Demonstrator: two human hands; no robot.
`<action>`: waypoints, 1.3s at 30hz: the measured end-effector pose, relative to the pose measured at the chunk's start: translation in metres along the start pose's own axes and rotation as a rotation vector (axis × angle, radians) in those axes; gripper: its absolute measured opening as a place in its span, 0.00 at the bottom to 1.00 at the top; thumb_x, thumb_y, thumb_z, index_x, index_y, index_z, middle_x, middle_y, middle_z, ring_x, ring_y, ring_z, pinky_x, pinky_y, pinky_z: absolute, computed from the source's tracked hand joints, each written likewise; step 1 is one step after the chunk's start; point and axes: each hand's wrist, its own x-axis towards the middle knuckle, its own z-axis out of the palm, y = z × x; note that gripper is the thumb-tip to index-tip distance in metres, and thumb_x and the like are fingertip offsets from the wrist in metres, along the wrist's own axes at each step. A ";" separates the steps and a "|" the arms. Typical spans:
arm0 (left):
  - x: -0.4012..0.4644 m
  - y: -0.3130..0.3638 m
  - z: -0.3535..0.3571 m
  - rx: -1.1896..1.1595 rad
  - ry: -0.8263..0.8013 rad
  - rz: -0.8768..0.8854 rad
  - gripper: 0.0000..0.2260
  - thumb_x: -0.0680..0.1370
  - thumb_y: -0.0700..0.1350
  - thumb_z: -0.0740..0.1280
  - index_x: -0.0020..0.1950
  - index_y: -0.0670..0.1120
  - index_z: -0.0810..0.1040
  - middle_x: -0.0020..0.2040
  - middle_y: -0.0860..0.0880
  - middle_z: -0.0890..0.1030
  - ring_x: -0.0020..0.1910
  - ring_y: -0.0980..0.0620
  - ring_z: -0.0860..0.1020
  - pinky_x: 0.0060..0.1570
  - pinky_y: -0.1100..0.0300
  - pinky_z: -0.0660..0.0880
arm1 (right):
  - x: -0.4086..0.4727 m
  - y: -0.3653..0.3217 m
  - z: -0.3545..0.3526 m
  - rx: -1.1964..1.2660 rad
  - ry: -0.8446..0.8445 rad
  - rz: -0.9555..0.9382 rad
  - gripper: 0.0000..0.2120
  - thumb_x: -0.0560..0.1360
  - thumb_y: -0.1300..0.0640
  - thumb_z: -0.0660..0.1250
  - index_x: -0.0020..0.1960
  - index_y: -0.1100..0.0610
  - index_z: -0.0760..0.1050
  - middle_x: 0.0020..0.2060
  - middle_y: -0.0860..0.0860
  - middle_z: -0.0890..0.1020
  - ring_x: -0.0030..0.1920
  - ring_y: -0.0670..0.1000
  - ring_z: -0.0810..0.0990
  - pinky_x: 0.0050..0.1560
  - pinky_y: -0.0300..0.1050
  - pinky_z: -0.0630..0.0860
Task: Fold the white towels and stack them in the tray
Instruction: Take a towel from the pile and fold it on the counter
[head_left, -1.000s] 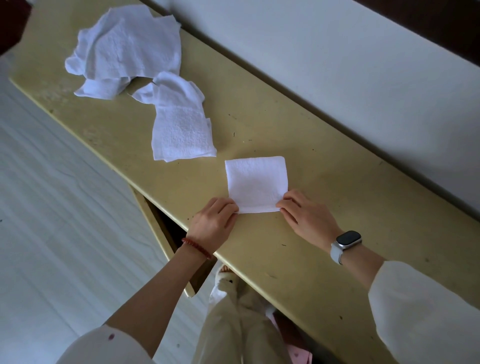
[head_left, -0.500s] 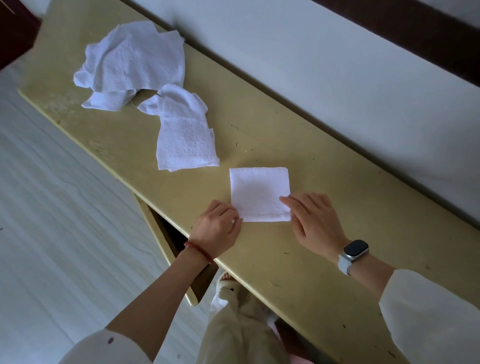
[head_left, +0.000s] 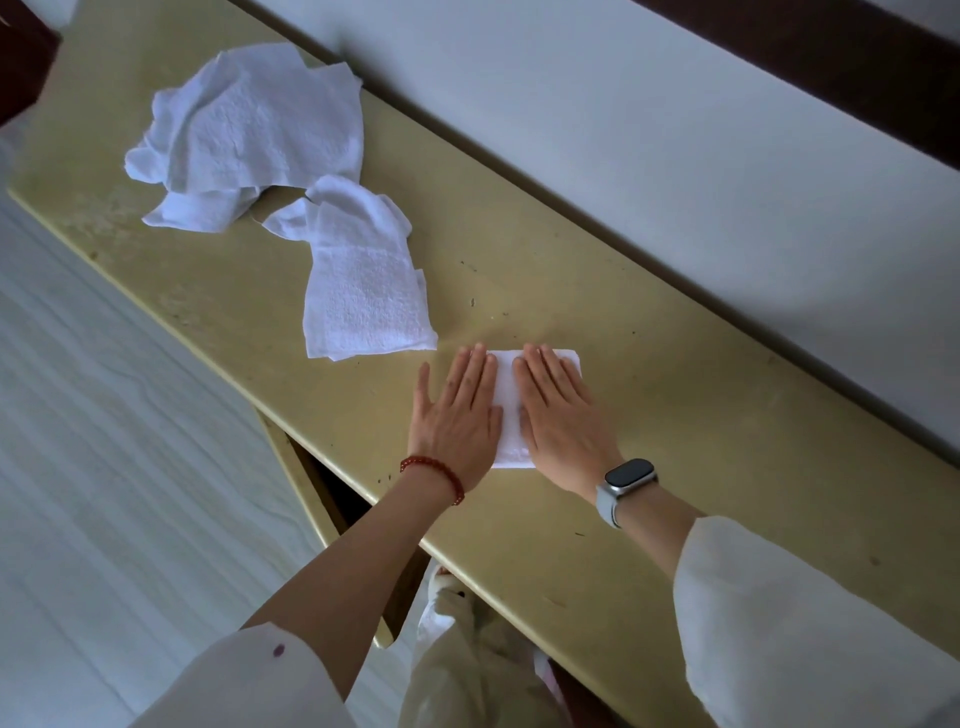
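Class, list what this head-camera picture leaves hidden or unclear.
1. Tray: not in the head view at all.
2. Folded towel: mostly covered by the left hand and right hand, both lying flat on it.
3. Crumpled towel pile: overlapping folds hide how many towels it holds.

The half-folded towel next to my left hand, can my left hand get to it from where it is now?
Probably yes. The left hand lies flat on the folded towel, with only bare table before the half-folded towel.

both flat, the left hand and right hand press a folded towel on the table, loose towels lying well apart
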 end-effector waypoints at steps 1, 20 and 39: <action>0.000 -0.002 0.002 -0.012 -0.017 0.001 0.27 0.75 0.52 0.30 0.72 0.45 0.34 0.77 0.48 0.42 0.76 0.51 0.43 0.72 0.44 0.41 | -0.001 0.002 0.001 0.002 0.001 0.009 0.25 0.75 0.55 0.50 0.67 0.67 0.66 0.65 0.61 0.72 0.66 0.59 0.71 0.70 0.52 0.58; 0.005 -0.001 0.000 -0.138 0.178 0.035 0.27 0.76 0.54 0.51 0.66 0.38 0.71 0.66 0.41 0.73 0.65 0.44 0.73 0.61 0.44 0.69 | 0.002 0.012 0.000 0.042 -0.042 0.117 0.25 0.76 0.51 0.50 0.68 0.63 0.66 0.68 0.56 0.70 0.70 0.52 0.62 0.64 0.65 0.64; 0.027 -0.007 -0.034 -1.036 0.233 -0.436 0.19 0.74 0.39 0.66 0.65 0.44 0.72 0.45 0.52 0.77 0.47 0.52 0.75 0.55 0.59 0.72 | -0.001 0.012 0.001 0.055 -0.033 0.080 0.24 0.77 0.52 0.49 0.68 0.63 0.65 0.68 0.57 0.70 0.70 0.54 0.63 0.63 0.66 0.64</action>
